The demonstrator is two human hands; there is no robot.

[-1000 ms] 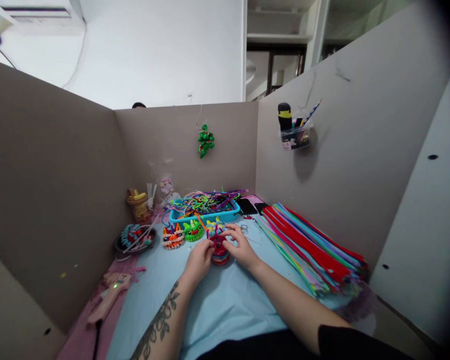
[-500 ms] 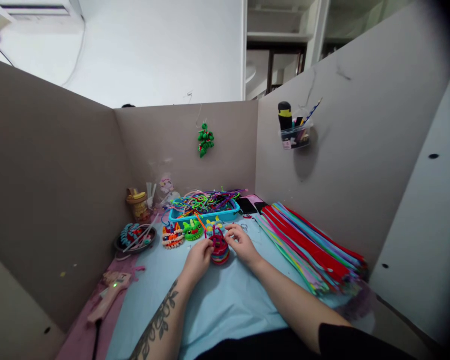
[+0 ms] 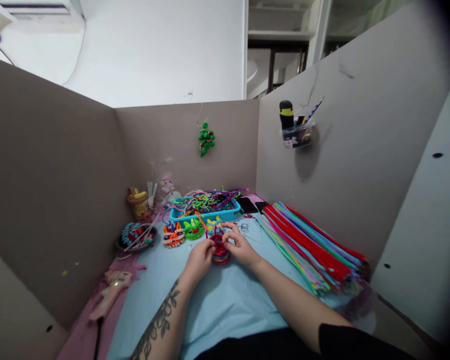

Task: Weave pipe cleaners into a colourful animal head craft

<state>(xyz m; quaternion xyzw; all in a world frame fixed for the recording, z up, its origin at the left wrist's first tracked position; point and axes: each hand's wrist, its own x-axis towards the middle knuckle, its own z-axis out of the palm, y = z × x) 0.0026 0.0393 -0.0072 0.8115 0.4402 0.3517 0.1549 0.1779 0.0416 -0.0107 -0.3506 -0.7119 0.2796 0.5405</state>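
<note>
A small round piece of coiled pipe cleaners (image 3: 221, 254), crimson on top with coloured bands below, sits between my hands over the blue cloth. My left hand (image 3: 201, 256) pinches its left rim with thumb and fingertips. On the opposite side, my right hand (image 3: 240, 246) has thumb and index finger closed on the upper right edge, its other fingers loosely curled. Crimson stem ends stick up from the piece's far side. Just beyond stand an orange-and-white pipe-cleaner figure (image 3: 173, 235), a green one (image 3: 194, 229) and a yellow-and-blue one (image 3: 214, 225), partly hidden.
A turquoise tray (image 3: 180, 218) heaped with pipe cleaners stands at the back. Long bundled pipe cleaners (image 3: 311, 245) lie right. A dark bowl (image 3: 150, 242) and a pink glue gun (image 3: 111, 296) are left. Grey panels (image 3: 187, 165) enclose the table; a phone (image 3: 246, 205) lies near the tray.
My right hand has shifted slightly left and down, its thumb and index finger coming together at the piece's edge. My left hand keeps its pinch.
</note>
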